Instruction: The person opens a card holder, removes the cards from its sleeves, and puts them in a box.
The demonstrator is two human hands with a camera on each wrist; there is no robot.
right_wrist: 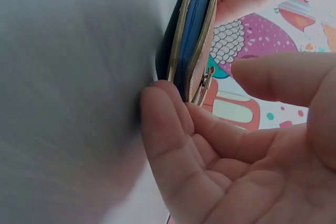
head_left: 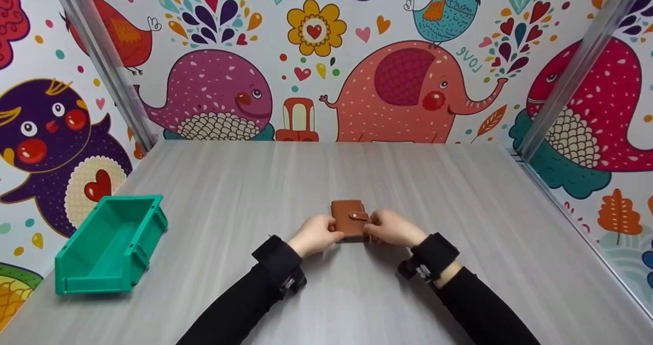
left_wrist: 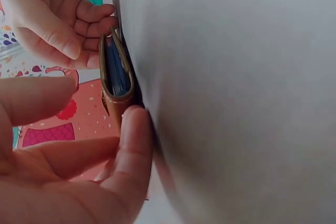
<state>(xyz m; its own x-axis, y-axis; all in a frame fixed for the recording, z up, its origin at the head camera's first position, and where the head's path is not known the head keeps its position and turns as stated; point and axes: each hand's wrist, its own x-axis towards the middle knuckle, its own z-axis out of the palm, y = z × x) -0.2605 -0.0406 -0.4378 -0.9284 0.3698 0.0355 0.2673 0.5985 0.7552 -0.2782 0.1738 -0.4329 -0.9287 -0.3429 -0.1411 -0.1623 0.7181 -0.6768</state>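
A small brown leather wallet (head_left: 348,218) lies on the table, its snap strap (head_left: 358,216) on the right side. At its left edge, my left hand (head_left: 315,235) touches the folded spine with its fingertips, the thumb held apart in the left wrist view. My right hand (head_left: 395,227) meets the wallet's right edge near the strap. Its fingers (right_wrist: 163,111) rest against that edge, and the thumb (right_wrist: 283,77) stands away from the leather. Bluish inner leaves (left_wrist: 116,72) show between the covers at the wallet's end.
To the left stands a green plastic bin (head_left: 97,248) with an open top. The pale wood-grain table (head_left: 326,171) ends at a back wall (head_left: 306,90) printed with cartoon animals. Metal posts (head_left: 566,74) rise at the back corners.
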